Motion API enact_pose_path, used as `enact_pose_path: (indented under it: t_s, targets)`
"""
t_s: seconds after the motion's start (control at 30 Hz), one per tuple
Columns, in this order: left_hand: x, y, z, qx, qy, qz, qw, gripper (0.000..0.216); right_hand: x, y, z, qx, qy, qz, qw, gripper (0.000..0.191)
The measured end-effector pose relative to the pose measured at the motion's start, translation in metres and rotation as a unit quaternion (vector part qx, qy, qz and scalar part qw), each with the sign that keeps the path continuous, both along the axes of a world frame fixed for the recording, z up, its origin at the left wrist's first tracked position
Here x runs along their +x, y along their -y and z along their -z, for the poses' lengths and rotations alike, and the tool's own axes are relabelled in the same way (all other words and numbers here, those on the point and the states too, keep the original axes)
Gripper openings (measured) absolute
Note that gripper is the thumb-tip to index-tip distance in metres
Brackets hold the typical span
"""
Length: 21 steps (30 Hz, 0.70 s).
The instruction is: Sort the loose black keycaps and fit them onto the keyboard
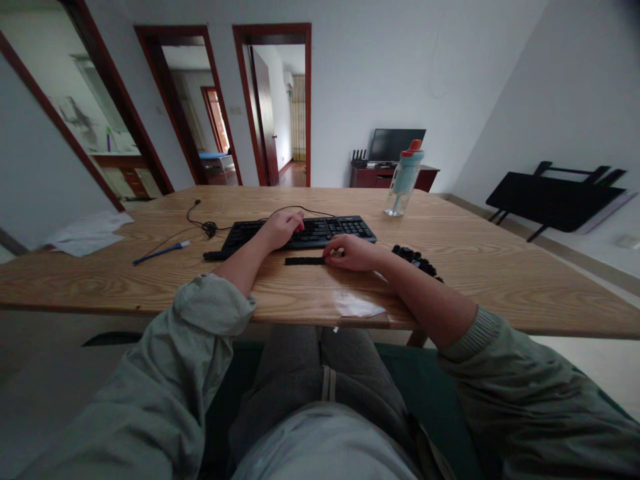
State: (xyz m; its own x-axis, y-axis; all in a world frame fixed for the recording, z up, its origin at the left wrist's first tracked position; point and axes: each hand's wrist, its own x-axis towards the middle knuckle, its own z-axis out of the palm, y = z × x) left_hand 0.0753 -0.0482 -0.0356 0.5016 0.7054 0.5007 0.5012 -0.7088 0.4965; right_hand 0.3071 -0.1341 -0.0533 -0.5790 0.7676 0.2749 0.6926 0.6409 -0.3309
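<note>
A black keyboard [320,230] lies on the wooden table in front of me. My left hand [283,229] is over its middle, the fingers curled together and pointing down at the keys; what they hold, if anything, is hidden. Nearer to me runs a straight row of small black keycaps [304,261]. At the right end of that row, my right hand [353,253] has thumb and fingers pinched on a keycap, which the fingers mostly cover. Just beyond my right forearm is a loose pile of black keycaps [415,259].
A clear bottle with a red cap [403,180] stands at the back right. To the left lie a blue-handled brush [160,253], a coiled black cable [209,229] and white paper [87,233]. The table's front edge [300,321] is close to my lap.
</note>
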Motion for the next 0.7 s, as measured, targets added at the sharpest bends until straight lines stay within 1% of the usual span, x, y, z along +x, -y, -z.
enact_pose_path:
  t_s: [0.17, 0.23, 0.3, 0.4, 0.5, 0.6, 0.7]
  targets:
    - [-0.002, -0.004, 0.002, 0.000, 0.000, -0.003, 1.000, 0.058, -0.008, 0.000, -0.001, 0.020, 0.001, -0.017, 1.000, 0.020]
    - [-0.003, -0.005, 0.003, -0.001, 0.000, -0.005, 1.000, 0.057, -0.007, 0.001, -0.003, 0.024, -0.005, -0.013, 1.000, 0.021]
    - [-0.004, -0.004, 0.001, 0.001, -0.006, -0.005, 1.000, 0.056, -0.002, 0.002, -0.007, 0.024, -0.018, 0.009, 0.999, 0.022]
    - [-0.004, 0.002, -0.003, -0.002, -0.039, 0.011, 0.999, 0.055, 0.010, 0.004, -0.012, 0.010, -0.039, 0.080, 0.996, 0.026]
    - [-0.004, 0.007, -0.007, -0.019, -0.078, 0.030, 0.996, 0.055, 0.023, 0.006, -0.015, -0.021, -0.026, 0.136, 0.990, 0.028]
    - [-0.005, 0.009, -0.008, -0.034, -0.079, 0.042, 0.995, 0.056, 0.032, 0.005, -0.017, -0.043, 0.001, 0.160, 0.986, 0.029]
    - [-0.005, 0.008, -0.007, -0.032, -0.067, 0.044, 0.996, 0.056, 0.037, 0.003, -0.017, -0.067, 0.023, 0.174, 0.982, 0.029]
